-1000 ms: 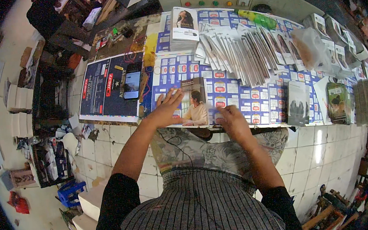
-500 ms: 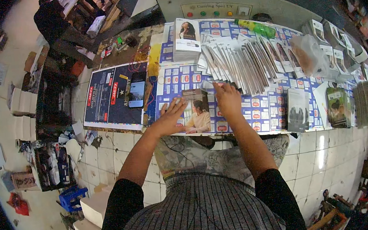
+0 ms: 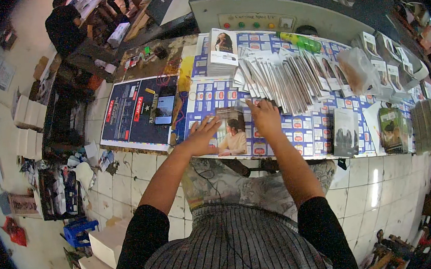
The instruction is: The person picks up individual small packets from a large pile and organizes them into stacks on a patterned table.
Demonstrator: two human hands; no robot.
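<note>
A printed card [image 3: 232, 137] with a picture of a seated person in a light top lies flat near the table's front edge. My left hand [image 3: 203, 137] rests on its left side, fingers spread and holding nothing. At the card's upper right corner, my right hand [image 3: 265, 119] has its fingers bent and drawn together. They pinch what looks like a small clear strip [image 3: 240, 104], which lies across the card's top edge; its exact shape is blurred. Just beyond my right hand, many similar cards [image 3: 282, 80] lie fanned in an overlapping row.
A stack of white cards [image 3: 223, 52] stands at the back, a green bottle [image 3: 302, 42] beyond the row. A plastic bag [image 3: 358, 68] and more stacks [image 3: 395, 129] are at the right. A phone [image 3: 165, 108] lies on a dark printed sheet [image 3: 126, 111] at left. Another person [image 3: 65, 27] stands far left.
My right fingers have come down slightly, and the clear strip, held up a little before, now sits lower at the card's top edge. My left hand stays on the card. The view has tilted slightly.
</note>
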